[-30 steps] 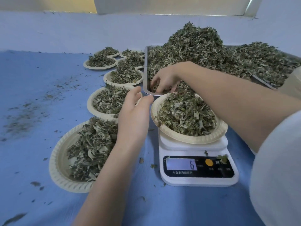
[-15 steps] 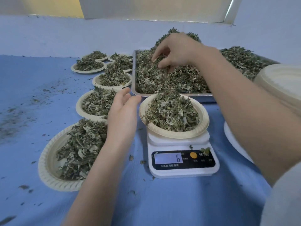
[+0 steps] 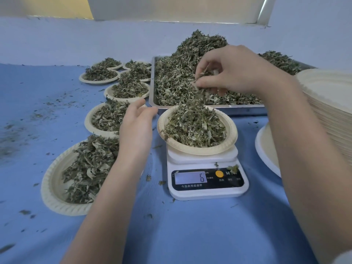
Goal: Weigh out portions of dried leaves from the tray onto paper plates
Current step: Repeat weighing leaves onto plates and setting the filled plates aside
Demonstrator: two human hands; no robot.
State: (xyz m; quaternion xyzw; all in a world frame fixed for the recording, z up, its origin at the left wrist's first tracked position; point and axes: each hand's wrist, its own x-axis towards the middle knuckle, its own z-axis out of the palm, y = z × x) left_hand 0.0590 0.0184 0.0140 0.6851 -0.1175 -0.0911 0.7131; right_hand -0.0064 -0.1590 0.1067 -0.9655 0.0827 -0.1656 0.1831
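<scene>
A paper plate (image 3: pixel 198 148) heaped with dried leaves sits on a white kitchen scale (image 3: pixel 207 180) whose display reads 6. Above its far rim my right hand (image 3: pixel 234 73) pinches a small bunch of dried leaves, and bits fall from it toward the plate. My left hand (image 3: pixel 136 126) hovers with relaxed, straight fingers just left of the plate, touching nothing. Behind the scale stands a metal tray (image 3: pixel 238 107) piled high with dried leaves (image 3: pixel 181 77).
Several filled paper plates run in a row on the blue cloth at the left, the nearest plate (image 3: pixel 57 197) by my left forearm. A tall stack of empty paper plates (image 3: pixel 331 111) stands at the right. Leaf crumbs litter the cloth (image 3: pixel 28 121).
My right hand has lifted out of the tray pile with a pinch of leaves and come back toward the plate on the scale. My left hand has stayed beside the plate.
</scene>
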